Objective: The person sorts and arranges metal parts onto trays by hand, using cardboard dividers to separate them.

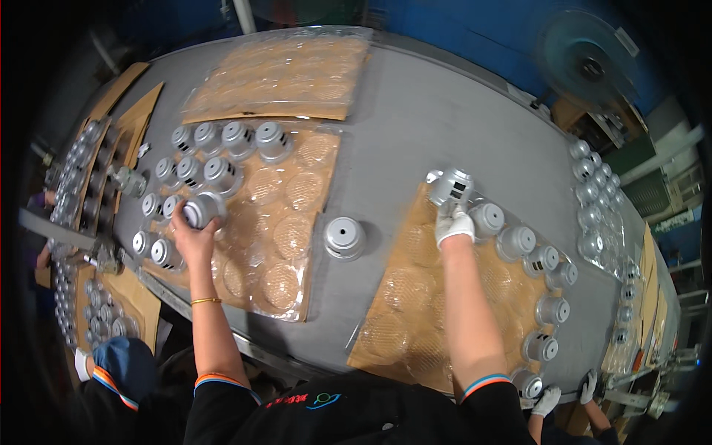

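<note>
My left hand (196, 236), bare, is closed around a silver cup-shaped metal part (205, 208) over the left clear plastic tray (326, 178), beside several like parts standing in its rows. My right hand (454, 224), in a white glove, grips another silver cup-shaped part with dark rectangular marks (451, 185) at the far corner of the right tray (386, 337). Along that tray's right side stand several more silver parts (515, 242). Between the trays, a single silver part (344, 238) rests on the grey table (400, 111), its small dark center hole facing up.
Stacked clear trays on cardboard (282, 70) lie at the far side. More silver parts stand at the far right (591, 196) and on the left (104, 311). A fan (589, 67) is at the back right. Another person's gloved hands (547, 400) show at lower right.
</note>
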`<control>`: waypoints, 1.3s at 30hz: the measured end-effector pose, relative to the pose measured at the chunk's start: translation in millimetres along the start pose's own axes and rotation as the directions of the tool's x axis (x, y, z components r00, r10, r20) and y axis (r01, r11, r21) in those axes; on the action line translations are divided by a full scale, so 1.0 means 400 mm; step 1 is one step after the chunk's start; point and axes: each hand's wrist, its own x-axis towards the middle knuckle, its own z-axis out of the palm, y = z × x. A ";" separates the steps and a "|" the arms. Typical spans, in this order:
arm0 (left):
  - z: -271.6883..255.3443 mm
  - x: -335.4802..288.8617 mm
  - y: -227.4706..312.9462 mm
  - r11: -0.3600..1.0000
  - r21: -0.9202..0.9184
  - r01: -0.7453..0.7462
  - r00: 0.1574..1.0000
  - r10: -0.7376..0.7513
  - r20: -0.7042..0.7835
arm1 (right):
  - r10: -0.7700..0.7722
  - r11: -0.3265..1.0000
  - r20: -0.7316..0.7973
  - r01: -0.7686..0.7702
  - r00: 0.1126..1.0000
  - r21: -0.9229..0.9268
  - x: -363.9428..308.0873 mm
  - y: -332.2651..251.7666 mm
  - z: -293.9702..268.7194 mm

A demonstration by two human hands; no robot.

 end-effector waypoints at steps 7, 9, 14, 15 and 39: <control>-0.029 -0.098 0.151 0.664 -0.748 0.007 0.978 0.151 0.144 | 0.168 0.983 0.194 -0.149 0.967 -0.106 -0.053 0.001 -0.024; -0.044 -0.125 0.201 0.581 -0.813 0.026 0.969 0.184 0.163 | 0.208 0.978 0.102 -0.208 0.973 -0.008 -0.152 0.017 -0.021; -0.074 -0.184 0.278 0.319 -0.840 -0.439 0.718 0.686 -0.115 | 0.410 0.639 0.519 0.170 0.750 -0.750 -0.579 0.031 0.116; -0.084 -0.185 0.298 0.266 -0.810 -0.523 0.643 0.747 -0.170 | 0.313 0.610 0.592 0.320 0.743 -0.725 -0.610 0.036 0.117; 0.298 0.214 -0.082 0.998 0.054 -0.035 0.929 0.012 0.371 | 0.488 0.759 0.549 -0.640 0.678 0.116 -0.447 -0.112 -0.021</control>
